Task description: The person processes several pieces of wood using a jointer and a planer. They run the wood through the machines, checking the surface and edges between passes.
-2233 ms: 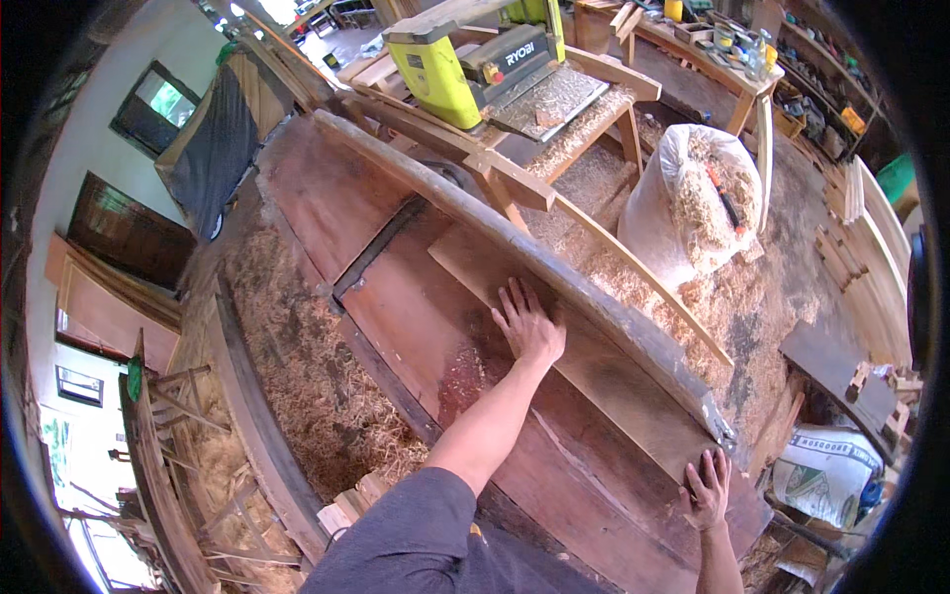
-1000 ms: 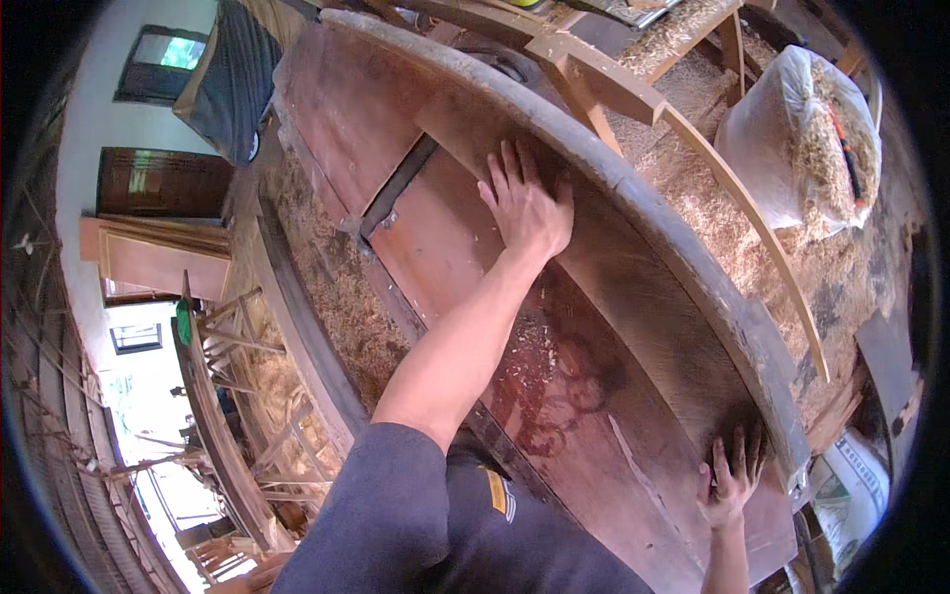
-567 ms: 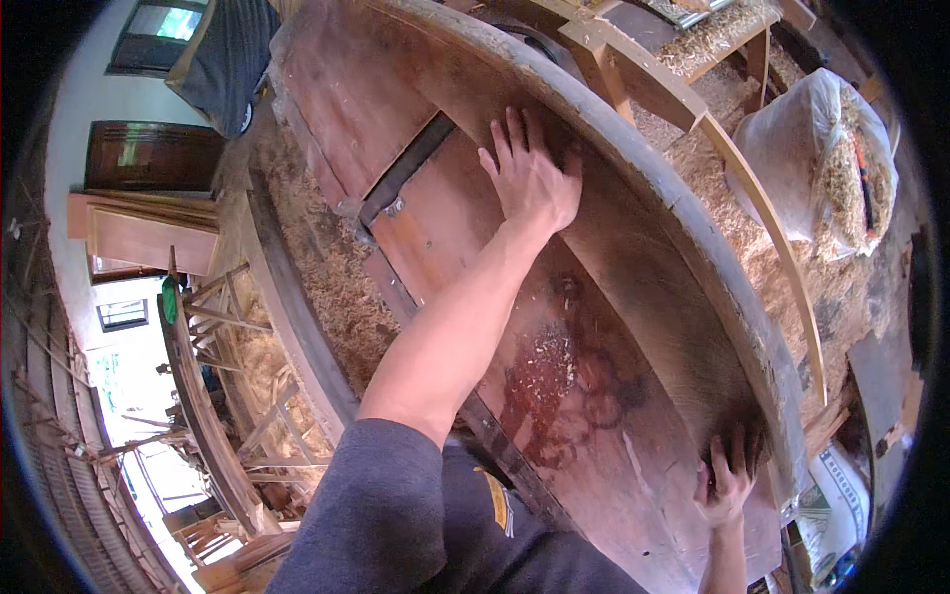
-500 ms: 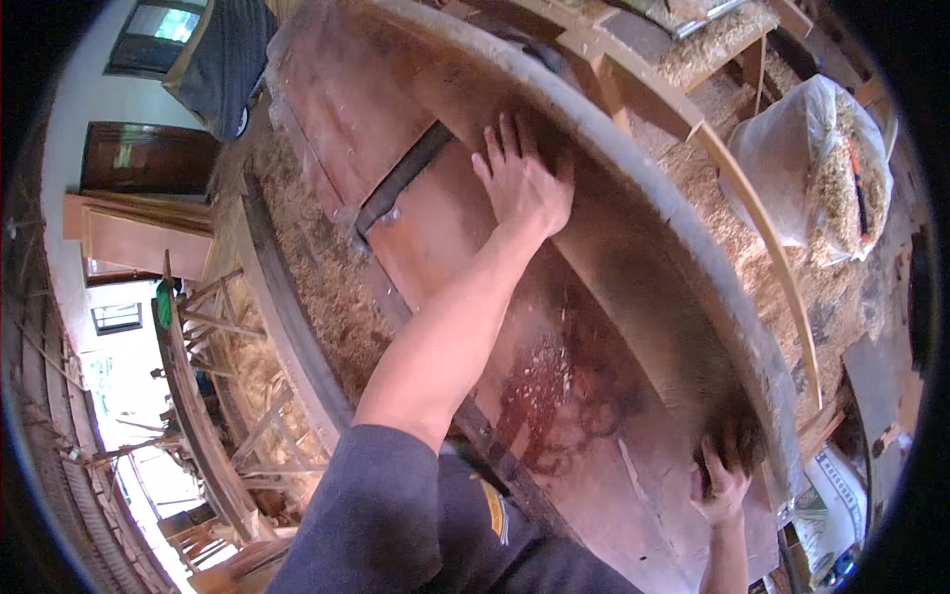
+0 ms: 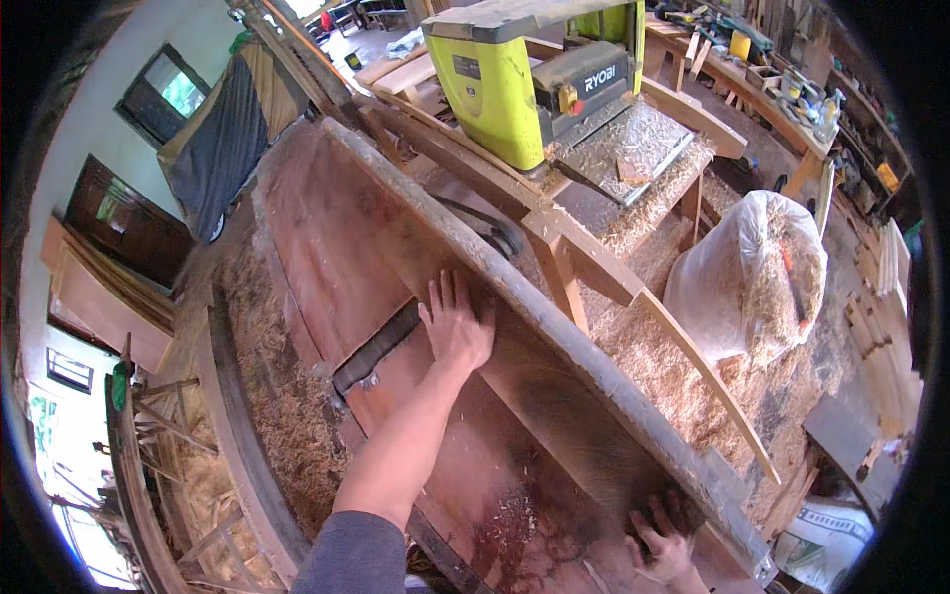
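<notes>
My left hand (image 5: 456, 332) lies with fingers spread on a long, thin brown board (image 5: 534, 416) that runs along the inside of a pale, worn raised rim (image 5: 604, 366) on a large wooden panel structure (image 5: 307, 228). Lower right, my right hand (image 5: 660, 544) touches that board beside the rim, fingers apart and slightly bent, partly in shadow. A dark rectangular slot (image 5: 374, 346) crosses the panel just left of my left hand. Reddish stains and shavings (image 5: 505, 525) mark the surface between my arms.
Beyond the rim stand a green thickness planer (image 5: 534, 99) on a wooden frame (image 5: 554, 252), a sack of shavings (image 5: 742, 277) and a cluttered bench (image 5: 742, 74). Curved timbers (image 5: 252, 445) lie to my left; a covered object (image 5: 208, 148) stands by the wall.
The view has tilted up, bringing the planer and bench back into sight. My left hand has shifted along the rim toward the far end, nearer the slot; both hands stay on the board.
</notes>
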The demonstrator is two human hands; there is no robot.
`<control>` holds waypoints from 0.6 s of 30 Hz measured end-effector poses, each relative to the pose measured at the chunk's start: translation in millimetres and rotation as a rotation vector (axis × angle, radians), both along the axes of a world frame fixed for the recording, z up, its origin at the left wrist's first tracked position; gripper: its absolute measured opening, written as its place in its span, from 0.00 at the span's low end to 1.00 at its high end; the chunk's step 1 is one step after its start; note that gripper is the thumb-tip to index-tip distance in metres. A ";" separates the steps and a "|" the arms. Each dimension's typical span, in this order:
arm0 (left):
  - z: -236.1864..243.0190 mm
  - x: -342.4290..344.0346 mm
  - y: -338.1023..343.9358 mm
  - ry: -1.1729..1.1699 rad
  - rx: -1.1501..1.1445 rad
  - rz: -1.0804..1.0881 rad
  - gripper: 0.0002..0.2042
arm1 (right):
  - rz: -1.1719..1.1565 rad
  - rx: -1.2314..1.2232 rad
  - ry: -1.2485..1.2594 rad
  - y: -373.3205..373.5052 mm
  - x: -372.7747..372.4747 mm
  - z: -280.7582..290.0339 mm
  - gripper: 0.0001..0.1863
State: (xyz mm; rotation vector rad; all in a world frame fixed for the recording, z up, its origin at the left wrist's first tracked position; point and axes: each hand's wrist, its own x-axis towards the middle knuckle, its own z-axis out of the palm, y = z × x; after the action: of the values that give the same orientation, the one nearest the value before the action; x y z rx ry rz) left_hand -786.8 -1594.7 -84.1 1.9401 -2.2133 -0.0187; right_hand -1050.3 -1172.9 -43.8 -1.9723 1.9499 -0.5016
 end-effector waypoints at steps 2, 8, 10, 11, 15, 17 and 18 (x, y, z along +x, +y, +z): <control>-0.4 4.2 -11.6 -0.009 -0.013 -0.008 0.39 | -0.001 -0.003 -0.008 -12.6 4.9 0.1 0.21; -5.6 41.2 -72.5 0.006 -0.044 0.016 0.38 | 0.018 -0.035 -0.051 -71.5 35.4 -7.8 0.22; -13.8 56.6 -99.1 0.039 -0.093 -0.005 0.37 | 0.038 -0.018 -0.050 -99.8 51.3 -5.0 0.22; -15.5 60.7 -110.1 0.069 -0.087 -0.003 0.37 | 0.013 0.000 -0.064 -112.7 58.9 -3.5 0.22; -12.0 91.8 -172.3 0.084 -0.109 0.002 0.37 | 0.010 0.029 -0.017 -166.7 91.2 -9.8 0.23; -18.4 114.4 -210.5 0.082 -0.182 -0.027 0.37 | -0.023 0.009 -0.049 -200.2 113.9 -12.0 0.21; -21.9 127.8 -230.1 0.079 -0.215 -0.027 0.37 | -0.015 0.032 -0.046 -219.3 125.2 -10.8 0.21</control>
State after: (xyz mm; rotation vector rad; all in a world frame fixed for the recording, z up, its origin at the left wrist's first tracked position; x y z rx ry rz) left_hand -659.0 -1824.7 -106.0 1.7650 -2.0954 0.1302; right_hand -925.0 -1392.2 -54.5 -1.9109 1.9343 -0.5117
